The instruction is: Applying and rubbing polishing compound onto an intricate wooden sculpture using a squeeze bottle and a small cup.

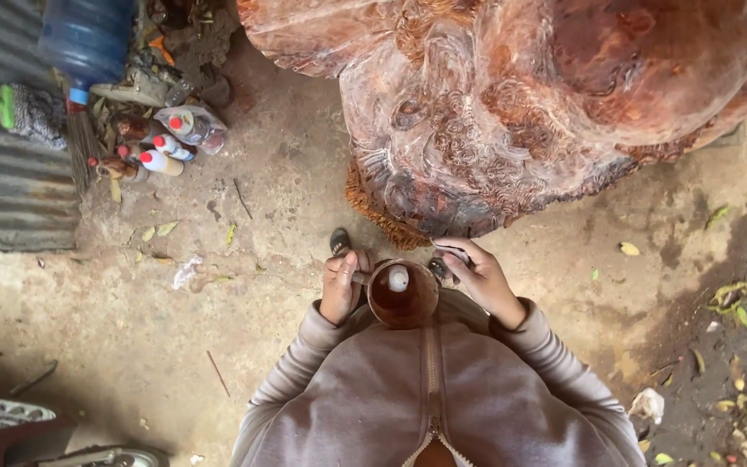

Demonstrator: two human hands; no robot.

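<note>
Holding a small brown cup [402,296] close against the chest, left hand [340,286] with fingers curled around a thin handle at its rim. Something white sits inside it, can't tell what. Looks stiff and light, probably slick if there's liquid in it, so that side handle seems the safest grip. Right hand [477,277] has its fingers pinched on a small dark tool I can't make out, right below the big reddish carved wood block [512,112], which looks seriously heavy. Ground is rough concrete floor [175,329] with dry leaves, bottles [162,151] and a blue water jug [86,39] by a corrugated metal sheet [2,190].
</note>
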